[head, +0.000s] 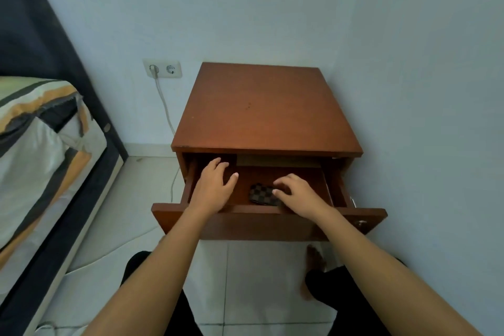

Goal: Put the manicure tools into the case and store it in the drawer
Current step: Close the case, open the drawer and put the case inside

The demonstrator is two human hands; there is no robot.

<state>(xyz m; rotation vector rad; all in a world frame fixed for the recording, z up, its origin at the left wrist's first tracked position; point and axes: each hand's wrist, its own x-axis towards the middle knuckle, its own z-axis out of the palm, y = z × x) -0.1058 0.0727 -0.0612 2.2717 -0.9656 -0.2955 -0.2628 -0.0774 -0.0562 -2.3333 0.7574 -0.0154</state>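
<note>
A small case (262, 194) with a brown checkered pattern lies closed on the floor of the open drawer (245, 222) of a wooden nightstand. My right hand (296, 194) rests on the case's right end, fingers curled over it. My left hand (214, 185) hovers inside the left part of the drawer, fingers spread, holding nothing. No loose manicure tools are visible.
The nightstand top (261, 109) is bare wood and stands against a pale wall. A bed (41, 150) with striped bedding is on the left. A wall socket (162, 69) with a white cable sits behind. My knees and a bare foot (313, 259) are below the drawer.
</note>
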